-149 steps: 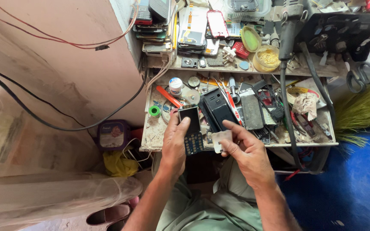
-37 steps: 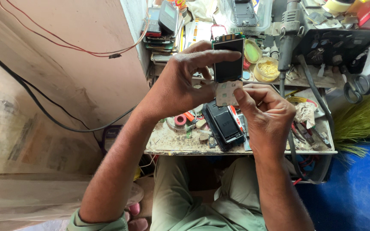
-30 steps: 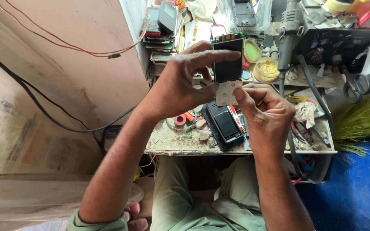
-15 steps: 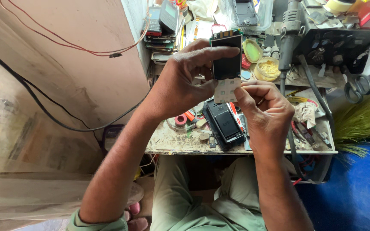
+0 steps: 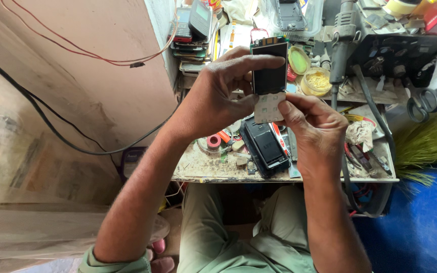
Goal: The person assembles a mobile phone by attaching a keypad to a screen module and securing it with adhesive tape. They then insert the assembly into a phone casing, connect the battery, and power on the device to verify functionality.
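My left hand (image 5: 218, 96) holds a small phone circuit board with a dark screen (image 5: 269, 71) raised above the bench, fingers wrapped over its top and left side. My right hand (image 5: 314, 126) pinches the pale keypad membrane (image 5: 268, 107) at the board's lower end. Below the hands, an opened black phone body (image 5: 266, 147) lies on the dirty workbench (image 5: 203, 169), back side up with its battery bay showing.
Stacked phones (image 5: 190, 25) sit at the back left by a wall with red and black wires. A hot-air tool (image 5: 342, 40), a yellow paste pot (image 5: 314, 81), scissors (image 5: 423, 103), tape rolls and small tools crowd the bench. A green broom (image 5: 426, 141) lies right.
Five seconds ago both hands were low at the bench's front edge. Now they are raised with the board; over the last second the board has shifted slightly up.
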